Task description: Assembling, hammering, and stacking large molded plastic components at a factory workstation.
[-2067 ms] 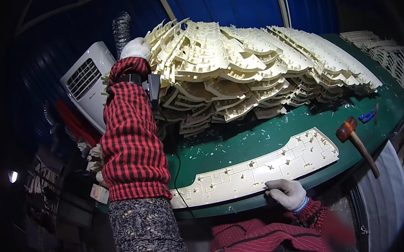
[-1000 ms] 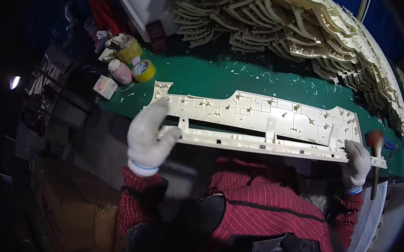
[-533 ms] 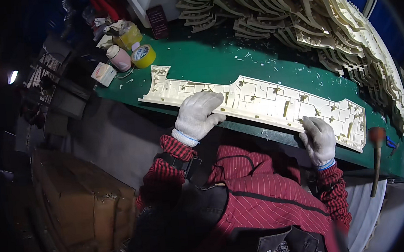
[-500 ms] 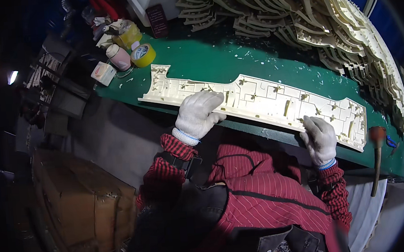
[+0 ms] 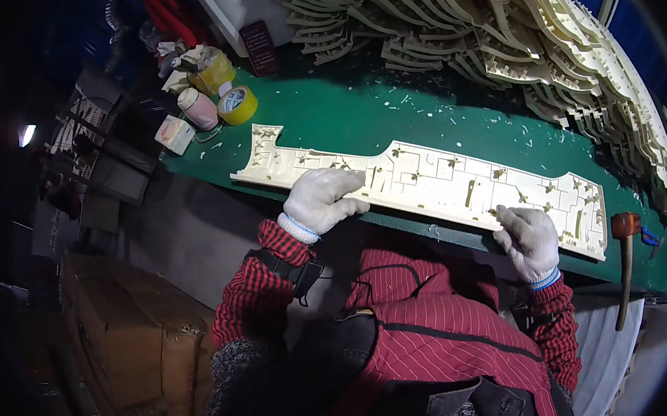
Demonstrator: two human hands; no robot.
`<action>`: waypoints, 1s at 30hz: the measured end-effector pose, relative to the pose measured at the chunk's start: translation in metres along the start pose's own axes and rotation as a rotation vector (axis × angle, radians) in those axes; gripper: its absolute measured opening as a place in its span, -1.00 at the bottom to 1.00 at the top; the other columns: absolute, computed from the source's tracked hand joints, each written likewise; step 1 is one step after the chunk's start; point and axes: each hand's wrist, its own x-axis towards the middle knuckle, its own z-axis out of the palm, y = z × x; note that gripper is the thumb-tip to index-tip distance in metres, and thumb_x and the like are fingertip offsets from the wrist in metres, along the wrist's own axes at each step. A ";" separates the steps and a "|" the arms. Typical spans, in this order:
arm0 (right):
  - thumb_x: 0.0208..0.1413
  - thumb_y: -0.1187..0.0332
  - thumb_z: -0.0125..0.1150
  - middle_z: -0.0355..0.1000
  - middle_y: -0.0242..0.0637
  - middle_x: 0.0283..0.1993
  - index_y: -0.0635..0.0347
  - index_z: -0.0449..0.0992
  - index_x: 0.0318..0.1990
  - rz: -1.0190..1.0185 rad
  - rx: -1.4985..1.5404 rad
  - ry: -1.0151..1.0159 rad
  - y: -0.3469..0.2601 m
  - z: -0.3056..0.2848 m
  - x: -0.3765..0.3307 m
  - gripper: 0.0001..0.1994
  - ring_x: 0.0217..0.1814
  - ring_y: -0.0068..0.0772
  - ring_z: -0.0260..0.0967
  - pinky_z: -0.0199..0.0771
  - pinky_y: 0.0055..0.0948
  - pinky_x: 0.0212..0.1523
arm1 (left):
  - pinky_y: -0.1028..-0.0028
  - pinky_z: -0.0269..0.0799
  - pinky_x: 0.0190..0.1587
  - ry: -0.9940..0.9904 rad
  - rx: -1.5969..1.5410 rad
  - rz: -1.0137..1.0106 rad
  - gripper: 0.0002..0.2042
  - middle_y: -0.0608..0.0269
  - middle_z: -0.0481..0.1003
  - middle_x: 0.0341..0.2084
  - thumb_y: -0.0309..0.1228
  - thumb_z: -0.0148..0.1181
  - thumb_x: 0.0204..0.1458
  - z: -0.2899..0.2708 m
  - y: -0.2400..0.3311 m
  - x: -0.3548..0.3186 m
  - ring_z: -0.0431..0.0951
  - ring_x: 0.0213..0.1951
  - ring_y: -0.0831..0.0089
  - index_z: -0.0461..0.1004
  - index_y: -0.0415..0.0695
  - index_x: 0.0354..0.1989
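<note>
Cream panel (image 5: 439, 176) lies along the near edge of the green surface (image 5: 327, 117), ribbed and clipped face up. Left hand (image 5: 320, 199), gloved: fingers grasp the panel's near edge left of its middle. Right hand (image 5: 529, 242), gloved: fingers curl round the same edge, toward the right end. Beyond: stack of similar panels (image 5: 485, 47). Mallet (image 5: 626, 265) just beside the panel's right end; yellow tape roll (image 5: 240, 109) far left.

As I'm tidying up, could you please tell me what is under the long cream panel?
The green table is under the panel, showing beyond its edges; anything else directly beneath is covered.
</note>
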 end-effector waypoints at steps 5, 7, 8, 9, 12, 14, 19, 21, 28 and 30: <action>0.10 0.26 0.41 0.60 -0.15 -0.26 0.18 0.65 -0.02 0.004 0.022 -0.007 0.003 -0.001 0.006 -0.68 -0.22 -0.01 0.53 0.49 -0.10 -0.16 | 0.17 0.55 -0.01 0.004 -0.094 0.019 -0.60 -0.08 0.65 -0.20 -0.30 0.45 -0.11 0.005 0.004 0.007 0.65 -0.10 -0.04 0.64 -0.27 -0.10; 0.11 0.26 0.40 0.60 -0.15 -0.26 0.18 0.65 -0.03 0.015 0.023 0.011 0.008 0.001 0.009 -0.69 -0.23 -0.01 0.53 0.49 -0.10 -0.18 | 0.15 0.54 -0.02 -0.181 0.132 -0.062 -0.61 -0.09 0.63 -0.21 -0.32 0.44 -0.08 -0.013 0.021 0.023 0.63 -0.09 -0.07 0.61 -0.28 -0.10; 0.10 0.25 0.41 0.60 -0.14 -0.23 0.18 0.65 -0.02 0.022 0.026 0.006 0.010 0.000 0.009 -0.67 -0.21 -0.01 0.54 0.50 -0.11 -0.17 | 0.15 0.54 -0.02 -0.193 0.116 -0.044 -0.61 -0.09 0.63 -0.21 -0.32 0.44 -0.08 -0.001 0.024 0.031 0.63 -0.09 -0.07 0.61 -0.28 -0.10; 0.09 0.24 0.42 0.60 -0.14 -0.21 0.19 0.65 -0.01 0.019 0.043 0.002 0.008 0.001 0.009 -0.66 -0.19 -0.01 0.55 0.50 -0.11 -0.15 | 0.15 0.54 -0.02 -0.168 0.099 -0.020 -0.62 -0.09 0.63 -0.21 -0.34 0.44 -0.08 0.010 0.035 0.036 0.62 -0.09 -0.08 0.60 -0.28 -0.10; 0.08 0.23 0.44 0.60 -0.13 -0.19 0.20 0.65 0.00 0.020 0.058 -0.004 0.005 0.002 -0.001 -0.63 -0.18 -0.01 0.55 0.51 -0.12 -0.15 | 0.15 0.54 -0.02 -0.118 0.064 0.025 -0.64 -0.09 0.62 -0.21 -0.37 0.43 -0.06 0.028 0.050 0.039 0.60 -0.07 -0.11 0.59 -0.29 -0.10; 0.06 0.23 0.46 0.61 -0.13 -0.19 0.21 0.64 0.01 0.021 0.047 -0.002 0.007 0.001 -0.006 -0.62 -0.21 -0.01 0.55 0.52 -0.13 -0.17 | 0.17 0.54 -0.02 -0.117 0.056 0.009 -0.65 -0.07 0.63 -0.21 -0.38 0.43 -0.05 0.033 0.047 0.034 0.62 -0.08 -0.08 0.60 -0.28 -0.09; 0.06 0.22 0.46 0.61 -0.14 -0.20 0.20 0.64 0.01 0.043 0.058 -0.034 0.009 -0.004 0.001 -0.61 -0.21 -0.02 0.56 0.53 -0.12 -0.17 | 0.21 0.56 -0.03 -0.099 -0.120 -0.048 -0.63 -0.03 0.65 -0.21 -0.35 0.47 -0.06 0.026 0.033 0.037 0.66 -0.10 0.03 0.64 -0.27 -0.08; 0.07 0.21 0.45 0.62 -0.16 -0.21 0.20 0.64 0.00 0.029 0.040 -0.057 0.011 -0.003 0.002 -0.62 -0.22 -0.03 0.57 0.54 -0.13 -0.19 | 0.23 0.57 -0.04 -0.142 -0.109 -0.041 -0.61 -0.02 0.66 -0.22 -0.34 0.49 -0.07 0.025 0.031 0.037 0.67 -0.11 0.06 0.65 -0.26 -0.07; 0.13 0.15 0.38 0.59 -0.25 -0.32 0.10 0.64 -0.05 0.038 0.044 -0.018 0.005 -0.008 0.002 -0.68 -0.27 -0.07 0.56 0.54 -0.14 -0.25 | 0.29 0.58 -0.09 -0.238 -0.073 -0.079 -0.55 0.00 0.67 -0.26 -0.31 0.55 -0.12 0.023 0.036 0.040 0.68 -0.19 0.11 0.66 -0.26 -0.05; 0.12 0.15 0.38 0.60 -0.25 -0.31 0.10 0.65 -0.06 0.054 0.028 -0.047 0.006 -0.009 0.004 -0.69 -0.26 -0.07 0.56 0.55 -0.14 -0.24 | 0.25 0.56 -0.13 -0.153 -0.094 -0.062 -0.57 0.01 0.67 -0.30 -0.33 0.55 -0.17 0.026 0.037 0.039 0.67 -0.24 0.10 0.67 -0.25 -0.09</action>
